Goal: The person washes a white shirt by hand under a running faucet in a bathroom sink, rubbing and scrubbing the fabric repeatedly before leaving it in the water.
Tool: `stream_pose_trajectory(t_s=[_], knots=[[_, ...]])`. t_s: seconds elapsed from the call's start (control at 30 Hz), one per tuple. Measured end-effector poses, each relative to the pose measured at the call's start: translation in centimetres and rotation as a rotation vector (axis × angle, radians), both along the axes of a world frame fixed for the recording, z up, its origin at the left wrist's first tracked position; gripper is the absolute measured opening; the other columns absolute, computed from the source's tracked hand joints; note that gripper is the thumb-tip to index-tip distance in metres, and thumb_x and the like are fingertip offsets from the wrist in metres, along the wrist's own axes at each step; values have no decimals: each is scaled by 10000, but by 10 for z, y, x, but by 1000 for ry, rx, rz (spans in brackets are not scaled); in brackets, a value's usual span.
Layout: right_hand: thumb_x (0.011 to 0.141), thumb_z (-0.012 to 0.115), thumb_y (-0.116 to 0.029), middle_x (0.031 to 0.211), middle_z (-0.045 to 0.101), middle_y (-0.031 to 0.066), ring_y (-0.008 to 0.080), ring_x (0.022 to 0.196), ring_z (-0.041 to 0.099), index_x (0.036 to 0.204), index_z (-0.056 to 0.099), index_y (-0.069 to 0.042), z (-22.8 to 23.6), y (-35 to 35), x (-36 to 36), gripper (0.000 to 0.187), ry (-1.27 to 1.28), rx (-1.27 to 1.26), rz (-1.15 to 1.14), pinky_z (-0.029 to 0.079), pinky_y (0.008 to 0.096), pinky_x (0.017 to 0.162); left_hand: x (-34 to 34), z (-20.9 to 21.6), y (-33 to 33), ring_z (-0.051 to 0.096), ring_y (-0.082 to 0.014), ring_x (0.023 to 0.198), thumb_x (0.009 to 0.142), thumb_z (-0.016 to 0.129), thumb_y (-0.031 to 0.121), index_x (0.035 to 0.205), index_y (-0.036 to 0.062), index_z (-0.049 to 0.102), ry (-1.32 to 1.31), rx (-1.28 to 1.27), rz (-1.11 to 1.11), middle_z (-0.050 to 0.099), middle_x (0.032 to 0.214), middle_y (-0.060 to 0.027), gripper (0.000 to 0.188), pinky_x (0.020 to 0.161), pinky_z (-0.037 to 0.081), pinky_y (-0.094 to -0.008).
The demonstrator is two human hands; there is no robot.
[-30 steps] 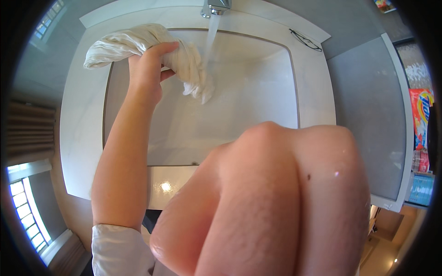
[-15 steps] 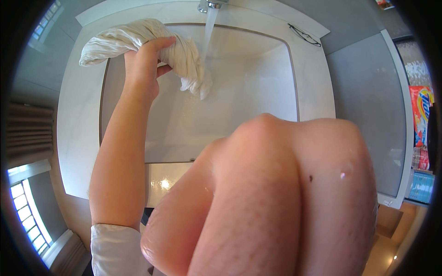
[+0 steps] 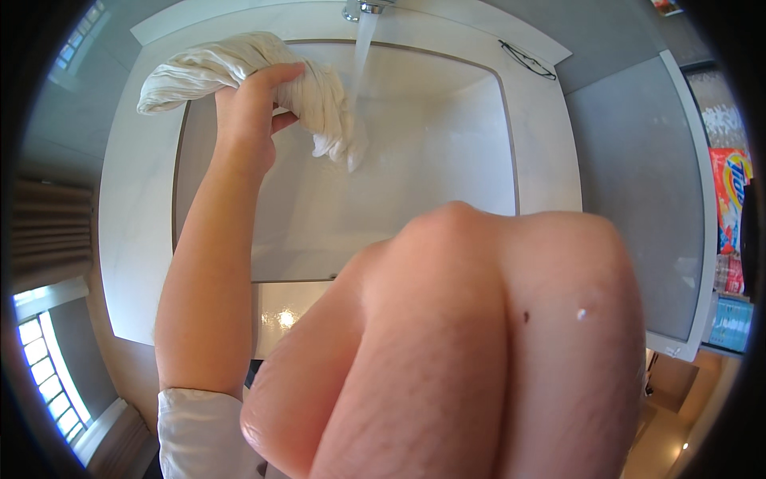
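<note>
My left hand [image 3: 249, 112] is closed around a bunched white cloth [image 3: 223, 65], with the thumb over it. One end of the cloth rests over the sink's left rim and the other droops into the white sink [image 3: 423, 152], beside the running water [image 3: 365, 44]. Whether the cloth is a garment I cannot tell. My right hand [image 3: 471, 343] looms very large at the lower middle, close to the view. Its fingers are bent with the knuckles up. The fingertips and anything within them are hidden, and it covers the sink's front right part.
A chrome faucet [image 3: 369, 8] pours at the back of the sink. Black-framed eyeglasses [image 3: 527, 61] lie on the white counter [image 3: 550, 144] at the back right. A grey glass panel [image 3: 638, 199] stands at the right, with colourful packages [image 3: 728, 191] beyond. A window [image 3: 49, 371] shows at lower left.
My right hand has shifted slightly left, its outer knuckles a little lower. My left hand and the cloth stay in place, and the water keeps running.
</note>
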State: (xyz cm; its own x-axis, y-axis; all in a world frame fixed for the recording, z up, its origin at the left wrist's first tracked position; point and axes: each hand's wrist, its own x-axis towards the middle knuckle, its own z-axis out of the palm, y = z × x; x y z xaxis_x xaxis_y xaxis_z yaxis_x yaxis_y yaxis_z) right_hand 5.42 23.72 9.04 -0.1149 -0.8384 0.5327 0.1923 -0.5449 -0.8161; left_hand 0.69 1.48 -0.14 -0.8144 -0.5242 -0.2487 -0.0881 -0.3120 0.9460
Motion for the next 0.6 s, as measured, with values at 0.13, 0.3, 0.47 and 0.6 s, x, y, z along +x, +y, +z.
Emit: stream_pose_trajectory(t_s=[0.13,0.3,0.47,0.6], knots=[[946,663,-139,730,602,55,130,611,517,973,652,-17,0,2,1,125,3,-1,-13,426,291,555,-2,0,2,623,-263,1031,758,764,165,1244,22,509,1,8,-5,611,1151,-117,567,847,545,-436],[947,661,-140,731,604,57,131,611,518,975,653,-16,-3,1,-1,127,3,-10,9,428,291,556,0,-3,-3,623,-262,1039,759,765,169,1240,16,513,-9,-5,13,613,1150,-115,564,844,550,-430],[948,658,-140,732,605,58,131,612,519,977,653,-15,3,3,1,129,19,-13,-11,431,292,557,-1,3,6,643,-266,944,800,734,160,1157,-6,572,10,-24,51,633,1071,-130,426,818,561,-446],[949,657,-141,733,606,59,132,612,520,979,654,-14,1,3,-1,131,24,-6,-17,433,293,558,-3,-1,1,622,-263,1038,758,769,171,1236,13,520,9,19,-16,612,1139,-115,563,843,549,-432]])
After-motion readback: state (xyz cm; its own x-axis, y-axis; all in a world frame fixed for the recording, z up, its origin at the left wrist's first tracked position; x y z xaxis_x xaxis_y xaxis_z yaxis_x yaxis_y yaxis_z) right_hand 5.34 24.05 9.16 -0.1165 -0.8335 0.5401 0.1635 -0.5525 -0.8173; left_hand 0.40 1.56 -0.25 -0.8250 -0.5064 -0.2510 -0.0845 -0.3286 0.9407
